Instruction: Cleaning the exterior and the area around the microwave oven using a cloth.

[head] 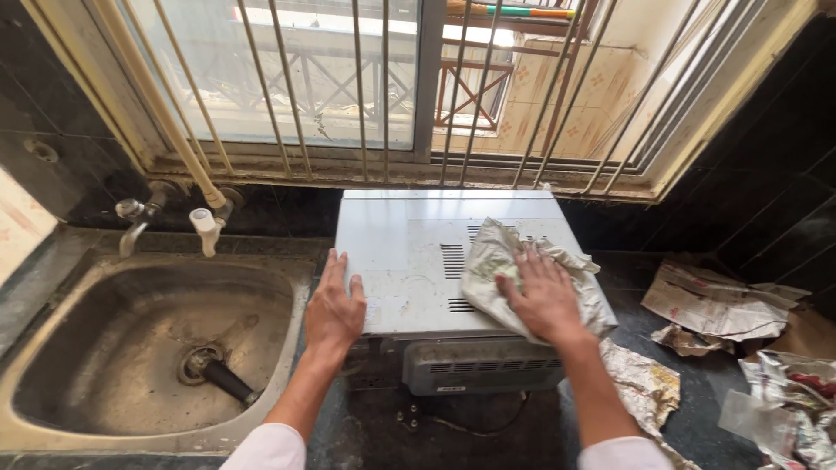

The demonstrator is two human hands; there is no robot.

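A white box-shaped appliance [409,252], like a small oven, stands on a dark counter with its vented rear side facing me. My left hand [334,306] lies flat on its top at the near left corner, fingers together. My right hand [542,294] presses a crumpled sheet of newspaper [496,261] against the top near the vent slots on the right side. A grey vented panel [482,365] shows on the face below.
A stained steel sink [52,383] with taps [139,213] sits at the left. Crumpled newspapers [718,305] and plastic wrappers [788,400] lie on the counter at the right. A barred window [383,96] runs behind. A cable [461,426] trails beneath the appliance.
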